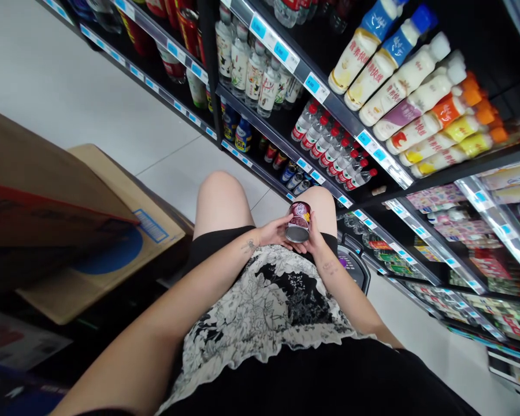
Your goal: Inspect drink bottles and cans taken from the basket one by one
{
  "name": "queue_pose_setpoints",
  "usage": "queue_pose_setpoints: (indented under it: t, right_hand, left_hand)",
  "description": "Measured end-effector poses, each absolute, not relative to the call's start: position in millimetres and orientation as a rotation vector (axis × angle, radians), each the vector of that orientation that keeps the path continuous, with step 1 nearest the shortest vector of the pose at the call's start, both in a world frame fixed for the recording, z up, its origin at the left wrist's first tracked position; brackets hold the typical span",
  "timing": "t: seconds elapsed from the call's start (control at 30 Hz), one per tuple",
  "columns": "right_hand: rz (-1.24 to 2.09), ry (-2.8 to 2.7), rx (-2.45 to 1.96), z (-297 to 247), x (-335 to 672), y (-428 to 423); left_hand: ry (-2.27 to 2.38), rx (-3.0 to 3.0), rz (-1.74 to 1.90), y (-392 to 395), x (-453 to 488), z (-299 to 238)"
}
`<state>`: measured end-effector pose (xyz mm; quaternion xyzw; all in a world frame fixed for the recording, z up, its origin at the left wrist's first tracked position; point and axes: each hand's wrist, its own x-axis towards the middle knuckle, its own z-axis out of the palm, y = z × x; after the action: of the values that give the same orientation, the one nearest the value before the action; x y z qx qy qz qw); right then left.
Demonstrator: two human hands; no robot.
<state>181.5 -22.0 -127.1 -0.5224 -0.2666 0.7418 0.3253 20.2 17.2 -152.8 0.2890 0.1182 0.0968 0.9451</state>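
Observation:
A short, dark purple-red food can [299, 219] is held over my lap, its metal end tilted toward me. My left hand [275, 231] grips the can's left side, with the thumb lying along the label. On the other side, my right hand [314, 236] curls around the can and its fingers reach underneath. The fingertips of both hands come close together below the can. Small print on the label is too fine to read. My knees are bent, and a black-and-white floral apron [260, 294] covers my lap just behind the hands.
Shelves in front hold milk-drink bottles [372, 63], red-capped water bottles [325, 138] and clear patterned bottles [255, 69]. Cardboard boxes [112, 185] stand close on my left. A black basket [356, 266] sits by my right knee. Pale floor tiles [164, 138] show between boxes and shelves.

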Motion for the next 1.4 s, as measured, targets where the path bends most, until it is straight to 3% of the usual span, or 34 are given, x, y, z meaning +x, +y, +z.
queue_pose_setpoints:
  t: [0.13, 0.83, 1.4]
  right_hand:
    - [1.913, -0.669, -1.328, -126, 180, -25]
    - [2.052, -0.621, -1.298, -124, 164, -11]
    - [2.042, -0.742, -1.226, -136, 156, -6]
  left_hand:
    - [0.354, 0.605, 0.372, 16, 23, -150]
    - [0.183, 0.869, 0.074, 34, -4, -166]
    - [0.333, 0.960, 0.072, 37, -15, -172]
